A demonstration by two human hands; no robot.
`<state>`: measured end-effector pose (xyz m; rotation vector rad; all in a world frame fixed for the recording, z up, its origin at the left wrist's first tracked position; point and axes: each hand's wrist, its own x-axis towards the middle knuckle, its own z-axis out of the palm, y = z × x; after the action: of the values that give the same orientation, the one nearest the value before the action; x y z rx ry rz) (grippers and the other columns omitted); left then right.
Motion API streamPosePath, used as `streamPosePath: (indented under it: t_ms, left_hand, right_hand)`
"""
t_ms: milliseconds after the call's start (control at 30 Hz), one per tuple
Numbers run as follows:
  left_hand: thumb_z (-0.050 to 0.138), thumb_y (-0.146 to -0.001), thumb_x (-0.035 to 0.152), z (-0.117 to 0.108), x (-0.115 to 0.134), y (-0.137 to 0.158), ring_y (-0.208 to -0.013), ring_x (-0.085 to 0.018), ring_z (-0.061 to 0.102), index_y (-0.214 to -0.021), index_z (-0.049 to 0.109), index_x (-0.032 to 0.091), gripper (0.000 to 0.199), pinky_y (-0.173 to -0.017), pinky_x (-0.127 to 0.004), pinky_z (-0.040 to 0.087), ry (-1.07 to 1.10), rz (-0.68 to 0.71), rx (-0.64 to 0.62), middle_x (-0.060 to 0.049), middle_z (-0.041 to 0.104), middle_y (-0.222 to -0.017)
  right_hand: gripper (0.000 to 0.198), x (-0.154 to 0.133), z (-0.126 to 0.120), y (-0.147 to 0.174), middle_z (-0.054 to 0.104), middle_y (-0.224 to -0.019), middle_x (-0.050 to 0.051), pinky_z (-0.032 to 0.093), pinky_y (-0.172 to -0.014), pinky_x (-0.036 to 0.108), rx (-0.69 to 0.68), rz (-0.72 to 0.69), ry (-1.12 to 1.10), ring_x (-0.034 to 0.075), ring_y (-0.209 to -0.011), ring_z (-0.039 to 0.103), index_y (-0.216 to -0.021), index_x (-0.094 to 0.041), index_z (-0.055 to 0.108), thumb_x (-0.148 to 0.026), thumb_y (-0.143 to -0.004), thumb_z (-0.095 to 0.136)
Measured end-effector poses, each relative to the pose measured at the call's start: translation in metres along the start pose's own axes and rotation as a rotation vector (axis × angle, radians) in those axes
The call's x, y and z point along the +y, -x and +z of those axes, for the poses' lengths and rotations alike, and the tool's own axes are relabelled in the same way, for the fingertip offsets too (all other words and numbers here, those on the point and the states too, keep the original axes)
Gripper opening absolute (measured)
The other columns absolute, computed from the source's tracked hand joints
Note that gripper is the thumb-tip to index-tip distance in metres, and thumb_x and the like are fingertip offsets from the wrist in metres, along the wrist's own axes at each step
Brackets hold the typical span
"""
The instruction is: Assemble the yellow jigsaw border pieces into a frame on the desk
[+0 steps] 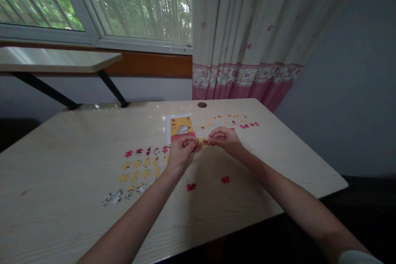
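Observation:
Between my two hands, some yellow jigsaw puzzle pieces [204, 141] are held just above the table, in front of the reference picture. My left hand [183, 150] pinches their left end with thumb and fingers. At the right end, my right hand [227, 139] grips them between thumb and forefinger. Whether they are fully joined I cannot tell. Behind my left hand lies a picture card [182, 127] with a white duck-like animal on yellow and red. Nearer me, two red corner-like pieces, one on the left [191, 187] and one on the right [225, 180], rest apart on the wood.
Left of my forearm, rows of red pieces [139, 151], yellow pieces [134, 176] and white pieces [130, 193] lie spread out. More loose pieces [246, 126] are at the back right. The table [77, 140] has a raised shelf [62, 60] at the back left and a cable hole [202, 105].

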<state>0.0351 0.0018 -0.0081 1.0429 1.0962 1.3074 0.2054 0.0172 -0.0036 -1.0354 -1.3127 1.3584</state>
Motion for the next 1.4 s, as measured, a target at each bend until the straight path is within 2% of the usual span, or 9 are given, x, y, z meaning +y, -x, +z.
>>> streamPosePath:
  t_ms: [300,700,833,967,1133,1300,1400]
  left_hand:
    - [0.077,-0.053,0.034,0.001,0.0,0.0,-0.049,-0.014,0.059,-0.06,0.065,0.013,0.024,-0.052,-0.024,0.048,-0.009,-0.022,-0.012,-0.002,0.063,-0.051]
    - [0.074,-0.054,0.035,0.0,-0.001,0.0,-0.047,-0.011,0.056,-0.059,0.065,0.013,0.024,-0.052,-0.023,0.046,-0.016,0.013,-0.022,-0.001,0.062,-0.051]
    - [0.076,-0.052,0.036,0.0,-0.001,0.0,-0.05,-0.013,0.059,-0.061,0.066,0.013,0.027,-0.053,-0.025,0.048,0.011,-0.013,0.02,-0.002,0.064,-0.053]
    - [0.078,-0.05,0.033,-0.002,-0.004,-0.002,-0.05,-0.013,0.059,-0.062,0.066,0.013,0.026,-0.053,-0.025,0.049,0.038,-0.028,0.035,-0.002,0.063,-0.053]
    - [0.076,-0.052,0.031,-0.002,-0.008,-0.003,-0.046,-0.011,0.056,-0.061,0.067,0.013,0.022,-0.051,-0.022,0.047,0.044,-0.039,0.008,-0.002,0.063,-0.05]
    - [0.074,-0.055,0.028,-0.001,-0.009,-0.001,-0.045,-0.01,0.055,-0.059,0.067,0.014,0.016,-0.049,-0.022,0.045,0.028,-0.051,-0.018,-0.001,0.063,-0.049]
    - [0.073,-0.056,0.028,0.0,-0.009,0.0,-0.044,-0.01,0.053,-0.058,0.067,0.014,0.015,-0.048,-0.021,0.042,0.001,-0.031,-0.061,-0.001,0.062,-0.048]
  right_hand:
    - [0.037,0.002,-0.003,-0.002,0.066,-0.063,-0.001,0.053,-0.059,0.026,-0.013,-0.022,0.033,0.011,-0.057,0.063,-0.07,-0.018,0.061,-0.042,-0.051,0.082]
    - [0.034,0.002,-0.005,-0.003,0.067,-0.065,-0.001,0.053,-0.06,0.025,-0.029,-0.027,0.058,0.011,-0.059,0.064,-0.072,-0.018,0.063,-0.041,-0.053,0.081]
    - [0.027,0.002,-0.025,-0.012,0.069,-0.067,0.001,0.052,-0.061,0.024,-0.031,0.025,0.229,0.011,-0.061,0.064,-0.077,-0.016,0.065,-0.031,-0.058,0.077]
    - [0.008,-0.001,-0.051,-0.018,0.069,-0.064,0.004,0.049,-0.059,0.023,-0.044,0.133,0.603,0.012,-0.059,0.063,-0.071,-0.014,0.067,-0.016,-0.063,0.069]
    - [0.008,-0.01,-0.063,-0.014,0.07,-0.068,0.005,0.044,-0.058,0.021,-0.082,0.074,0.978,0.013,-0.063,0.063,-0.071,-0.014,0.07,-0.012,-0.067,0.063]
    - [0.007,-0.017,-0.062,-0.011,0.068,-0.064,0.003,0.042,-0.057,0.021,-0.106,0.03,1.093,0.012,-0.06,0.06,-0.07,-0.015,0.069,-0.013,-0.068,0.063]
    - [0.008,-0.015,-0.053,-0.009,0.066,-0.063,0.002,0.043,-0.058,0.022,-0.106,-0.008,0.934,0.011,-0.06,0.058,-0.074,-0.014,0.069,-0.019,-0.072,0.062]
